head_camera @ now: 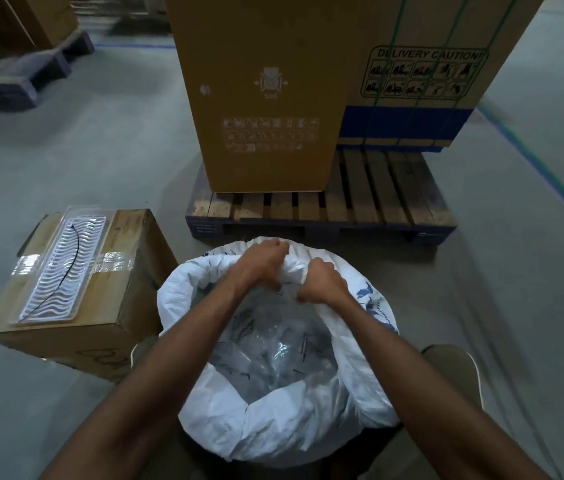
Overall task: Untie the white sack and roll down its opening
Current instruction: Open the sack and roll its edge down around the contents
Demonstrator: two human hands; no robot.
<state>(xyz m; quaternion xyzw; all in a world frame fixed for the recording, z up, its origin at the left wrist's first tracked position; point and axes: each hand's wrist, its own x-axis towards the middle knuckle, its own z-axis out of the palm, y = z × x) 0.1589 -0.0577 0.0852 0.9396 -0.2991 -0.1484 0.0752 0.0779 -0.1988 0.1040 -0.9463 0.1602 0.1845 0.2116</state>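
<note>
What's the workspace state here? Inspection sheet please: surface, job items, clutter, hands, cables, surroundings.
Surface: grey concrete floor, blue line painted at right.
Job's things: white sack stands open, rim partly rolled outward; clear plastic bags inside.
Clutter: taped cardboard box left of the sack, with a clear ribbed plastic tray on top.
Hands: left hand and right hand both grip the sack's far rim.
Cables: thin black cord lying on the tray.
Surroundings: wooden pallet beyond the sack carrying tall cartons, one strapped in green; more pallets far left.
</note>
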